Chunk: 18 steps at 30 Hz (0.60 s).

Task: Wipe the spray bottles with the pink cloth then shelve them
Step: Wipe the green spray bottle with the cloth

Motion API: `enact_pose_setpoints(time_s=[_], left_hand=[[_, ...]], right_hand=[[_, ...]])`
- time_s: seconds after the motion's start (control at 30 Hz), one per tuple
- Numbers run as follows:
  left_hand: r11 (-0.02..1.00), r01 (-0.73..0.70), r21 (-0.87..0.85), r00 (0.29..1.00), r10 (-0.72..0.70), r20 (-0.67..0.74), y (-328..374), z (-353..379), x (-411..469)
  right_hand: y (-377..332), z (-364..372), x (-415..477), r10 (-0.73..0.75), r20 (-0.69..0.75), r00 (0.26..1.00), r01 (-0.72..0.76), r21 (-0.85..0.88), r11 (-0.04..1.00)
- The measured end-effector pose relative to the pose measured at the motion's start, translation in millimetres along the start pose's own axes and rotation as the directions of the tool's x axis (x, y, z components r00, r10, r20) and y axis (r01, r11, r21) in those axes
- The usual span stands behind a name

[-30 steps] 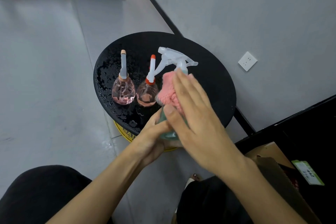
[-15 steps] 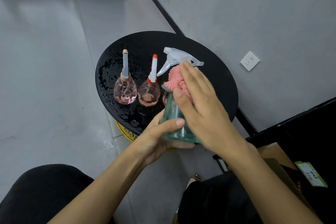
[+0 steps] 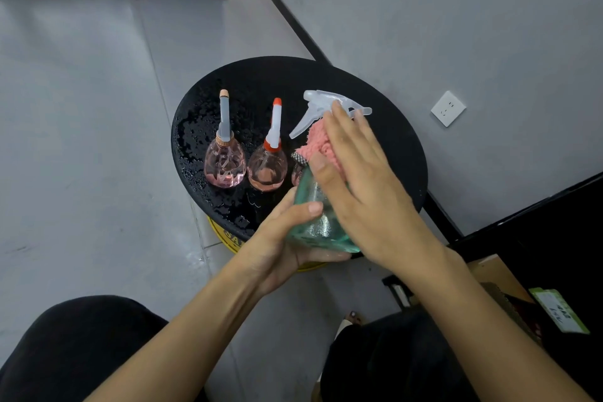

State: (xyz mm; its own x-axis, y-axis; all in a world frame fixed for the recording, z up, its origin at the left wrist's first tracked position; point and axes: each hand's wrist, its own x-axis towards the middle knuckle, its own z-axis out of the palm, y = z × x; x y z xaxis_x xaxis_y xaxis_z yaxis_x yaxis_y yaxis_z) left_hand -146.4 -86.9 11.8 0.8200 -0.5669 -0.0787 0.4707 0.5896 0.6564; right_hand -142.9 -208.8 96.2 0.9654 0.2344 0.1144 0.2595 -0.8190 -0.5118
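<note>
**Green bottle braced at the base, cloth pressed flat on its shoulder**

The left hand [image 3: 277, 248] cups the green spray bottle [image 3: 313, 222] from below. Its thumb and fingers curl round the wide base, clasping it firmly. I judge this low hold is chosen to leave the upper glass bare for wiping. It also steadies the bottle against the push from above.

The right hand [image 3: 365, 192] lies on the bottle's neck and shoulder with fingers straight, gripping nothing. It presses the pink cloth [image 3: 318, 145] against the glass. A flat palm spreads the cloth over more of the surface than a pinch would. The cloth bunches out at 11 o'clock from the hand, just under the white trigger head [image 3: 321, 104].

The bottle tilts away from the person and hangs over the 6 o'clock rim of the round black table [image 3: 391, 147]. Whether its base touches the top I cannot tell.

Two pink bottles [image 3: 225, 163] stand upright side by side toward 9 o'clock on the table, among beads of water. They look to be waiting their turn, set apart from the wiping. A wall socket [image 3: 448, 108] sits at 2 o'clock beyond the table.

The wiping of this bottle appears under way, and none has been shelved yet.
</note>
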Motion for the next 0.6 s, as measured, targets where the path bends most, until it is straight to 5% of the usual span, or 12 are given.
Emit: enact_pose_setpoints(time_s=[0.23, 0.4, 0.6], left_hand=[[1.0, 0.018, 0.005, 0.989, -0.017, -0.149, -5.6, -4.8, 3.4], [1.0, 0.021, 0.01, 1.0, -0.021, -0.004, -4.0, 0.3, 1.1], [1.0, 0.007, 0.013, 0.998, -0.006, -0.061, -6.0, -1.7, 4.1]], right_hand=[[-15.6, 16.7, -28.3, -0.047, 0.021, 0.999, 0.05, -0.194, 0.98], [-4.5, -2.0, -2.5, 0.053, 0.014, 0.998, -0.053, -0.03, 0.998], [-5.4, 6.2, -2.0, 0.009, 0.007, 1.0, -0.009, -0.013, 1.0]])
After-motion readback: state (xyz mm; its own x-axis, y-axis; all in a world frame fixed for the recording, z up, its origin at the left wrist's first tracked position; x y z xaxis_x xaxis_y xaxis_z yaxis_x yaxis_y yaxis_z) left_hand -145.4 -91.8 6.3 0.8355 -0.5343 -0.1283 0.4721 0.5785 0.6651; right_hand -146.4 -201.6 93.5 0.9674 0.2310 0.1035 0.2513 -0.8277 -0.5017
